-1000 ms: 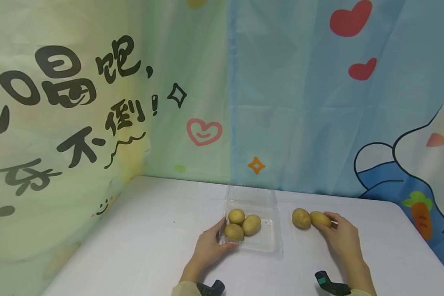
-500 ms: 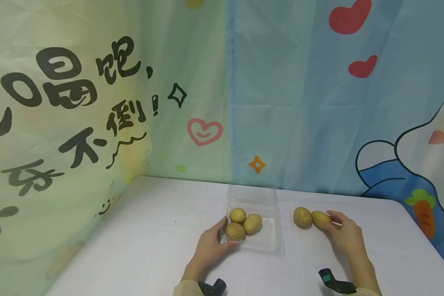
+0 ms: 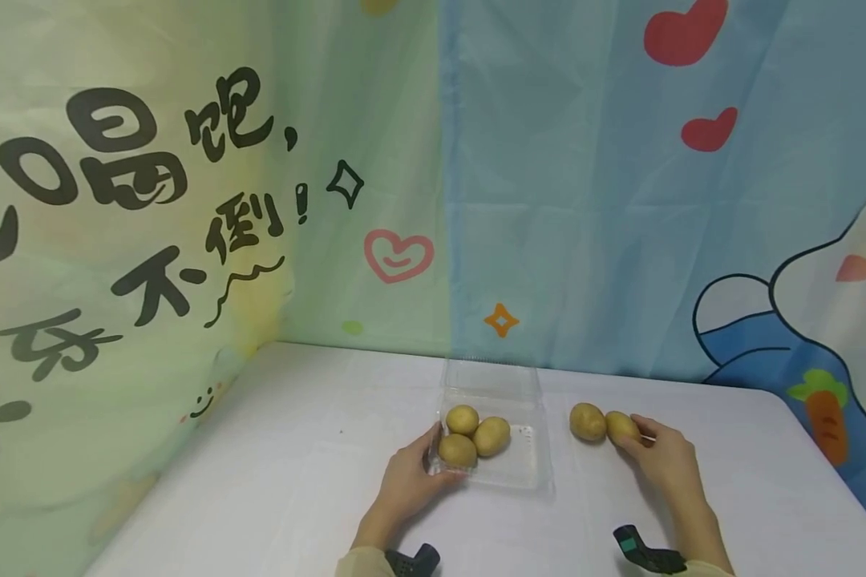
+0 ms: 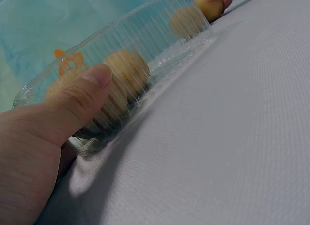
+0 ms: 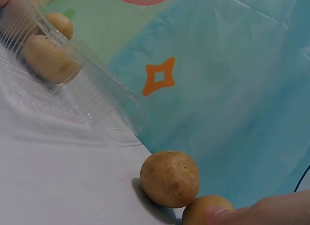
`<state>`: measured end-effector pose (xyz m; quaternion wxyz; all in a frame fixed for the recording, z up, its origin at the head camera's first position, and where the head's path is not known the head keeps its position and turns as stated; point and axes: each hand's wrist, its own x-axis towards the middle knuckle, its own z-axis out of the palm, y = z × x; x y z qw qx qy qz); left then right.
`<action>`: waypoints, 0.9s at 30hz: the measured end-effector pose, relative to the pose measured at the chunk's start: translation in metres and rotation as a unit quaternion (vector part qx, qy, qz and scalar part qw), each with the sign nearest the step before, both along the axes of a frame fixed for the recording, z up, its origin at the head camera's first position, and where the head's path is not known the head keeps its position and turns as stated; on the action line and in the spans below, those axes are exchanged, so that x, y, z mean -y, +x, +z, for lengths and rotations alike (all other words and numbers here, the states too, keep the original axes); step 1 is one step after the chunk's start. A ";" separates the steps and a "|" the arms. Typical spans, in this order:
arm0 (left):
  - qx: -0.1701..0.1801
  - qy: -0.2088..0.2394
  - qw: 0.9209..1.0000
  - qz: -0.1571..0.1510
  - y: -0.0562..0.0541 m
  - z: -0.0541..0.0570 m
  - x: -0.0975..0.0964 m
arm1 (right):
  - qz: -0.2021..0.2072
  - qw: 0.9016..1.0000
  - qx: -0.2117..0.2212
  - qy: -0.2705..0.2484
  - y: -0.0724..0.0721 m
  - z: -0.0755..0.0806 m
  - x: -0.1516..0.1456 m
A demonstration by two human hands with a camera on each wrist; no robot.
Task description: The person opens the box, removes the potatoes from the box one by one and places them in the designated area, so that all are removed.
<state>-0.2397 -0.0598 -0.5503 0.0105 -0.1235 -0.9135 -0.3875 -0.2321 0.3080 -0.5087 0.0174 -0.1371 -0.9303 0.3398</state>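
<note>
My left hand [image 3: 409, 482] grips the near left corner of a clear plastic clamshell box [image 3: 508, 473]. In the left wrist view its thumb [image 4: 80, 101] presses on the ribbed wall. Three potatoes lie in the box's left part: a back one [image 3: 463, 419], a front one [image 3: 458, 452] and one to the right [image 3: 492, 437]. To the right of the box, my right hand [image 3: 665, 462] pinches a smaller potato [image 3: 620, 426] between thumb and fingers. That potato touches a rounder potato [image 5: 169, 179] on its left, which sits on the table.
The box's lid [image 3: 491, 378] stands open toward the back. A white cloth covers the table [image 3: 274, 473]. A printed curtain [image 3: 584, 200] hangs right behind the table's back edge and along the left side.
The view shifts slightly. The right hand stays at the small potato, which looks slightly turned. The left hand and the box keep their places.
</note>
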 end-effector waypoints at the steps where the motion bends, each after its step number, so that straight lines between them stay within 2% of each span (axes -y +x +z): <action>1: -0.002 -0.001 1.000 0.000 0.000 0.000 0.000 | -0.005 1.000 -0.002 0.003 0.000 0.000 0.001; 6: -0.009 0.001 1.000 -0.002 -0.001 0.000 0.001 | -0.028 0.999 -0.018 0.014 -0.002 -0.004 0.006; 21: -0.006 -0.001 1.000 -0.001 -0.002 -0.001 0.003 | -0.079 0.994 -0.076 0.001 -0.005 -0.019 0.016; 27: -0.008 -0.001 1.000 0.001 -0.003 -0.002 0.003 | -0.096 0.992 -0.086 0.004 -0.007 -0.021 0.018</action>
